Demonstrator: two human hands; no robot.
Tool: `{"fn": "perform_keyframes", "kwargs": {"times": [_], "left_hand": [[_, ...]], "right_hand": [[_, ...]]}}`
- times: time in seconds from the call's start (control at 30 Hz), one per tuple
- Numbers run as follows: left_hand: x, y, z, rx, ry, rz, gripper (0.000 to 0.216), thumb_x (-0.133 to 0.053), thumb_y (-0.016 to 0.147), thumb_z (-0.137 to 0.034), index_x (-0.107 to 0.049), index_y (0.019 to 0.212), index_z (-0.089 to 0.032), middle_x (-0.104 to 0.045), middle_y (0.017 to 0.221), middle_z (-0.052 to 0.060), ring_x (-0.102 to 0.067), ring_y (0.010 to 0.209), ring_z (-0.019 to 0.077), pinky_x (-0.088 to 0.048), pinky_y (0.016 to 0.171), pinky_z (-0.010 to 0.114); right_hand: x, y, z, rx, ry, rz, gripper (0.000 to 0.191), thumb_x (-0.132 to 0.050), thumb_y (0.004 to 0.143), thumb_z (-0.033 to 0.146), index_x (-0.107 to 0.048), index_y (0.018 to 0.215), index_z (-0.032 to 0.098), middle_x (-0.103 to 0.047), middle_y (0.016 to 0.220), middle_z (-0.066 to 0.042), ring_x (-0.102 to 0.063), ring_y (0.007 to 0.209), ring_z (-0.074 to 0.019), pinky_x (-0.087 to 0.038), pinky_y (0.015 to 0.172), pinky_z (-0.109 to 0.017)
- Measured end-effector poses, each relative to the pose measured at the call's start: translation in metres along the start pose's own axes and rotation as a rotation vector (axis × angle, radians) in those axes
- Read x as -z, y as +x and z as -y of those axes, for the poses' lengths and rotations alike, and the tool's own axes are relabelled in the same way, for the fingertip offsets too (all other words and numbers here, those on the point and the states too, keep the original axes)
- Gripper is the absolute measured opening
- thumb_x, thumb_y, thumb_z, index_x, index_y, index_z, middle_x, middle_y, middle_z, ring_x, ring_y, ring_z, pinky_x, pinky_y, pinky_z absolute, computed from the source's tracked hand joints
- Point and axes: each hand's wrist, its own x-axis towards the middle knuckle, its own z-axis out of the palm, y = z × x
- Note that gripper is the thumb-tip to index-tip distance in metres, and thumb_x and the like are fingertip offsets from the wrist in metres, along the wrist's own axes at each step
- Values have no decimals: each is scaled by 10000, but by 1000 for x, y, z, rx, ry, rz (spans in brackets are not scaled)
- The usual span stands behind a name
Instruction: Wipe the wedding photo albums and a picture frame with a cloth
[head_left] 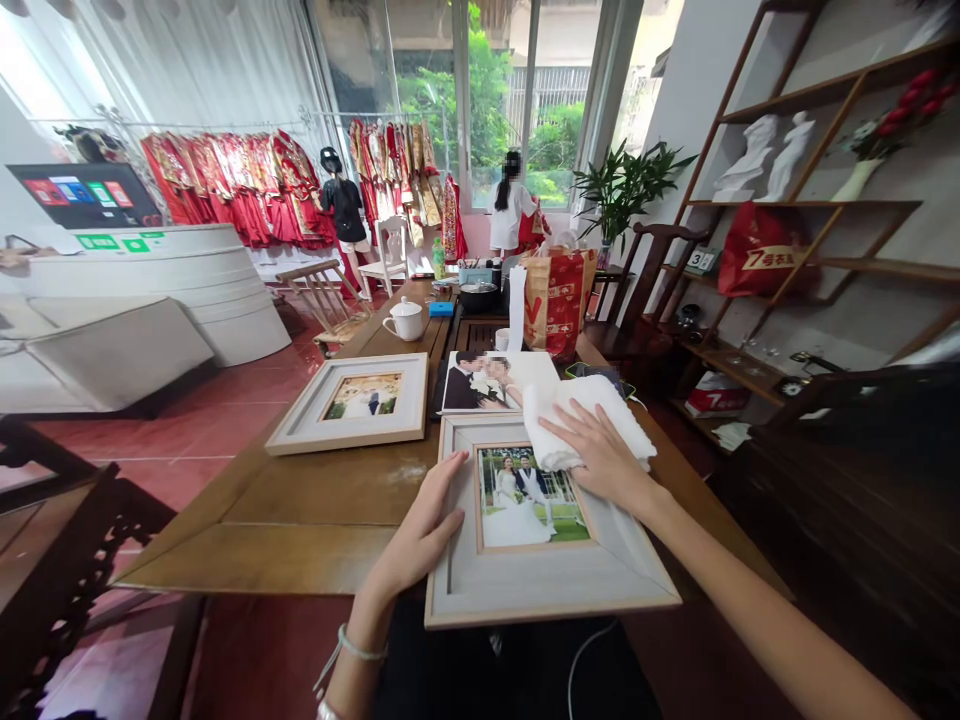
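A picture frame (555, 590) with a pale wide border and a wedding photo inside tilts up against the near table edge, its lower part over my lap. My left hand (424, 525) grips its left side, thumb and fingers on the border. On the frame's upper right corner lies a folded white cloth (622, 410). My right hand (600, 450) rests on this cloth with fingers spread, pressing it flat. Just behind the frame is a wedding photo print or album (480, 385), partly covered by the cloth. A second picture frame (412, 400) lies to the left.
The wooden table (315, 500) also bears a white lidded mug (406, 320), a black bowl (478, 296), a blue box (441, 310) and a red-and-brown paper bag (559, 300). Two people stand by the clothes racks. A wooden chair (645, 290) and shelves are at the right.
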Motion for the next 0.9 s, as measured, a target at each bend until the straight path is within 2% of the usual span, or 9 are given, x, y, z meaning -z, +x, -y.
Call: {"fn": "perform_keyframes", "kwargs": {"times": [0.07,0.17,0.3,0.4,0.47,0.6,0.7,0.8,0.9], "left_hand": [[0,0,1,-6,5,-3,546,-399,954,-225,-249,1475,-289,-252,1560,34,-177,1442,254,-124,1192,474],[-1,0,2,-19,12,-13,553,-401,954,-224,-238,1479,-291,-254,1559,36,-183,1438,259,-122,1191,484],[-2,0,3,-27,9,-20,547,-396,955,-216,-247,1476,-292,-264,1553,42,-192,1435,257,-120,1192,485],[-2,0,4,-25,2,-26,541,-392,956,-218,-256,1473,-295,-269,1551,40,-197,1433,258,-125,1192,487],[-2,-1,4,-31,-2,-30,545,-392,955,-219,-252,1476,-298,-270,1551,37,-197,1433,261,-128,1192,490],[-1,-1,2,-28,-7,-21,557,-395,952,-211,-242,1479,-302,-254,1559,29,-183,1439,264,-123,1192,491],[-1,-1,0,-22,-11,-13,563,-395,949,-198,-237,1479,-310,-248,1562,20,-175,1442,255,-117,1194,484],[-1,-1,-1,-24,-15,-18,557,-400,952,-215,-244,1477,-317,-249,1562,13,-178,1442,258,-121,1193,487],[-1,-1,0,-23,-16,-23,550,-399,957,-239,-243,1479,-318,-248,1564,13,-179,1442,264,-126,1191,489]], "right_hand": [[1,-9,11,66,33,77,858,-448,573,1,-451,1393,253,-368,1497,-38,-168,1421,-288,-121,1130,-577],[13,-43,32,205,156,214,922,-445,522,20,-433,1398,307,-359,1497,2,-195,1418,-259,-92,1138,-575],[52,-101,60,306,303,369,926,-469,575,34,-345,1444,327,-315,1507,8,-209,1409,-266,-131,1141,-565],[82,-129,63,346,379,435,787,-484,667,41,-444,1388,353,-428,1443,32,-293,1378,-235,-216,1151,-469],[87,-135,52,329,374,410,780,-454,669,13,-476,1362,371,-458,1421,59,-288,1378,-207,-222,1156,-438],[62,-112,11,201,215,294,853,-414,582,-6,-495,1348,360,-395,1465,70,-153,1421,-241,-99,1154,-558],[39,-68,-13,108,131,236,812,-405,596,-9,-519,1341,293,-385,1481,10,-151,1427,-251,-129,1147,-561],[24,-22,-14,36,88,171,797,-418,612,-11,-491,1368,232,-356,1500,-57,-153,1425,-280,-137,1138,-561],[15,5,5,24,107,158,812,-421,617,-8,-440,1403,197,-325,1513,-89,-159,1423,-292,-147,1126,-573]]}}
